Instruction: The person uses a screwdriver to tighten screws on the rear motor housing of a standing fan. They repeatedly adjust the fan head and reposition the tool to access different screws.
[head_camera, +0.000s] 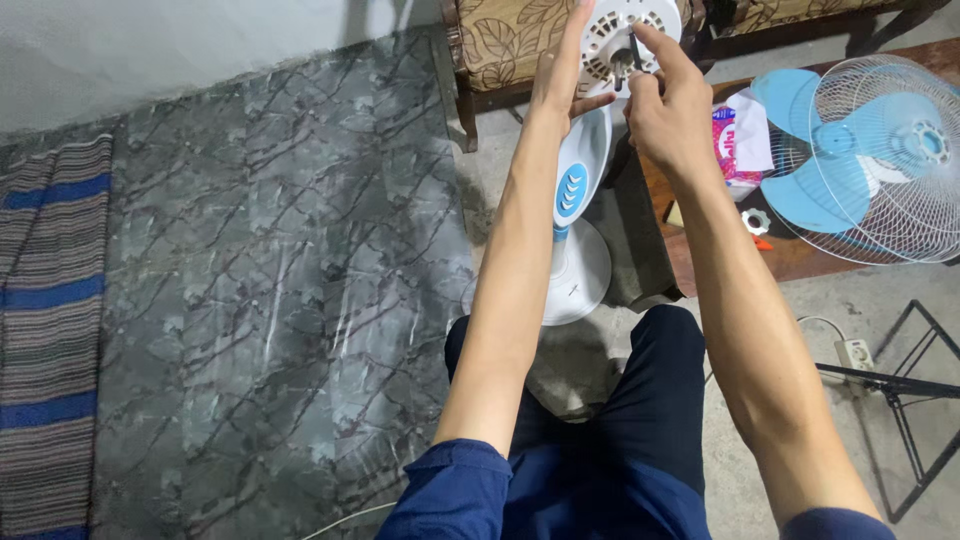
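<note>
A white and blue fan body (583, 175) stands on its round base (578, 275) on the floor in front of me. Its white motor housing (622, 35) faces me at the top, with the bare shaft (630, 58) sticking out. My left hand (562, 75) is flat against the housing's left side, fingers straight. My right hand (668, 105) pinches the shaft with its fingertips. The light blue fan blade (805, 165) and white wire grille (885, 160) lie apart on the brown table (790, 255) at the right.
A white plastic nut (755, 221) and a pink and white bag (742, 135) lie on the table. A patterned sofa (510, 40) stands behind the fan. A power strip (855, 352) and black metal stand (905, 400) sit at right. Marbled floor sheet (270, 290) spreads left.
</note>
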